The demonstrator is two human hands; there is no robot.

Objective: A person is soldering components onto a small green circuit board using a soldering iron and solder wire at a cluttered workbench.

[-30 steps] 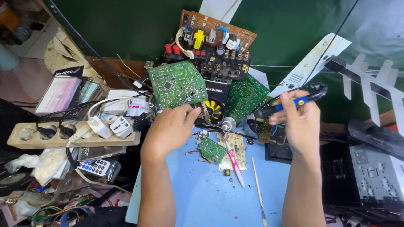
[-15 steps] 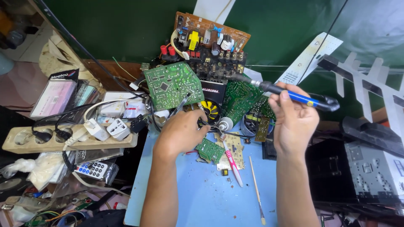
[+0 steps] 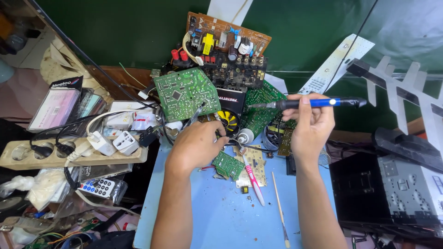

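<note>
Nearest you, a thin brush (image 3: 279, 210) and a pink toothbrush (image 3: 252, 177) lie loose on the blue tabletop (image 3: 217, 216), beside a small green board (image 3: 229, 164) and a pale board (image 3: 253, 162) under the toothbrush head.

Your left hand (image 3: 199, 140) is curled shut on what looks like a dark, slim tool (image 3: 196, 113) whose tip rests against the tilted green circuit board (image 3: 184, 93). I cannot tell how firmly that board is propped; a push from this tool could, in my judgement, tip it.

Your right hand (image 3: 310, 125) is pinched around the blue-handled soldering iron (image 3: 308, 103), held level in the air with its tip just over the darker green board (image 3: 260, 108). A slip there could bring the tip down on nearby wires or your left fingers. Its cord (image 3: 355, 44) runs up and back; a snag would jerk the iron.

Containers: the only one I find is a clear bag (image 3: 99, 186) at left, holding a small remote control (image 3: 100, 188). Behind it sits a crowded power strip (image 3: 69, 154), its cables trailing toward your work.
</note>
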